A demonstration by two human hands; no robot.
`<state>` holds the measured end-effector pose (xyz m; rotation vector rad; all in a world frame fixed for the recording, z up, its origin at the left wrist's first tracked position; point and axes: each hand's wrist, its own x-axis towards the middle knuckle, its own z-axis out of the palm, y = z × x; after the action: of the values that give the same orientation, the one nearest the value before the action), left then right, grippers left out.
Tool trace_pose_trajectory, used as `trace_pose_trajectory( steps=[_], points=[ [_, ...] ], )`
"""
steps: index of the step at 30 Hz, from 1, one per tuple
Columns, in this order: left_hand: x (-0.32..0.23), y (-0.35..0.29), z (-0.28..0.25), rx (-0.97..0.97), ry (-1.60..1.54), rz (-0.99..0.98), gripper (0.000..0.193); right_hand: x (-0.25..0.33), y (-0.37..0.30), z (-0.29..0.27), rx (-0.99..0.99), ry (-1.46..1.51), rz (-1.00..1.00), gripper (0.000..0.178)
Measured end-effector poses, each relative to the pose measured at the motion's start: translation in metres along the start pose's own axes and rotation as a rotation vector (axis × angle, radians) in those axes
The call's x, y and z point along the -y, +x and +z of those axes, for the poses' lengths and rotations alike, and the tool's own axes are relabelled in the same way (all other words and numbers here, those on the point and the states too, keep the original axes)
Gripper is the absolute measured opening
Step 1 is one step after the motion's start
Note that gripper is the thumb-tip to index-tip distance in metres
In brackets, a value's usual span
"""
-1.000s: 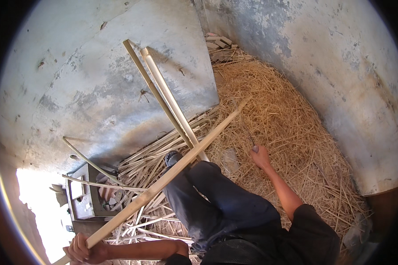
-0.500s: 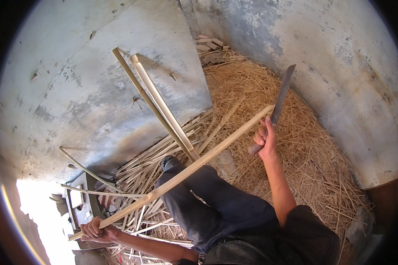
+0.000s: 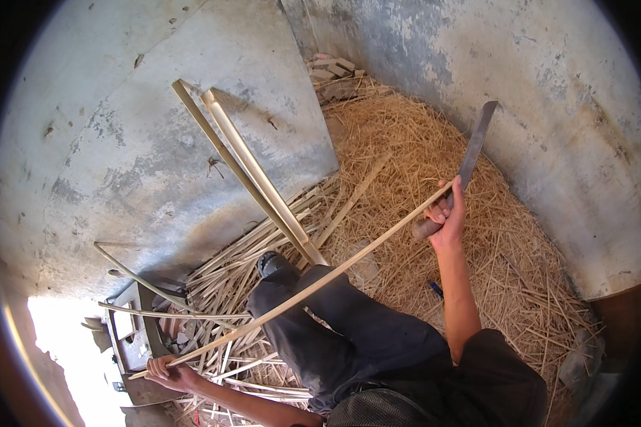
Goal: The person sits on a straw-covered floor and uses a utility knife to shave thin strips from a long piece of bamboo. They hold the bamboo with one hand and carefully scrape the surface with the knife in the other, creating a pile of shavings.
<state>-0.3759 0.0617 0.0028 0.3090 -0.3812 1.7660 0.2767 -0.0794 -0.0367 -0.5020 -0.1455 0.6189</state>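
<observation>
A long, pale bamboo strip (image 3: 363, 253) slants across my legs, its narrow edge turned up. Near its lower left end, my left hand (image 3: 172, 375) has its fingers closed around it. My right hand (image 3: 446, 217) grips the brown handle of a long-bladed knife (image 3: 479, 135), whose dark blade points up and away. The strip's far end rests against that same hand, by the fingers and the base of the blade. Whether the right fingers also pinch the strip is hard to see.
Two bamboo lengths (image 3: 246, 160) lean on the grey wall (image 3: 121, 142). Split strips (image 3: 224, 270) lie piled beside my legs (image 3: 363, 327). Shavings (image 3: 399, 135) cover the floor at the far side and right. Bricks (image 3: 331, 69) sit in the far corner.
The strip has rolled from its broad face to its narrow edge. My right hand and the knife have shifted right; the left hand has moved slightly right along with the strip.
</observation>
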Motion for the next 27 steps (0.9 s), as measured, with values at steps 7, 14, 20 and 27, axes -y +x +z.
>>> trace_pose_trajectory(
  steps=[7,14,20,27],
  points=[
    [-0.037,-0.003,-0.031,-0.09,0.098,0.074,0.04,0.008,-0.006,0.015,-0.064,-0.221,0.032,0.031],
    [-0.041,-0.004,-0.014,-0.09,0.114,0.081,0.043,0.01,0.007,-0.013,-0.147,-0.342,0.116,0.031],
    [-0.049,0.002,-0.017,-0.069,0.15,0.077,0.04,0.021,0.02,-0.039,-0.095,-0.555,0.212,0.033],
    [-0.085,0.007,-0.027,0.014,0.224,0.09,0.038,0.017,0.044,-0.07,-0.239,-0.581,-0.053,0.027]
  ],
)
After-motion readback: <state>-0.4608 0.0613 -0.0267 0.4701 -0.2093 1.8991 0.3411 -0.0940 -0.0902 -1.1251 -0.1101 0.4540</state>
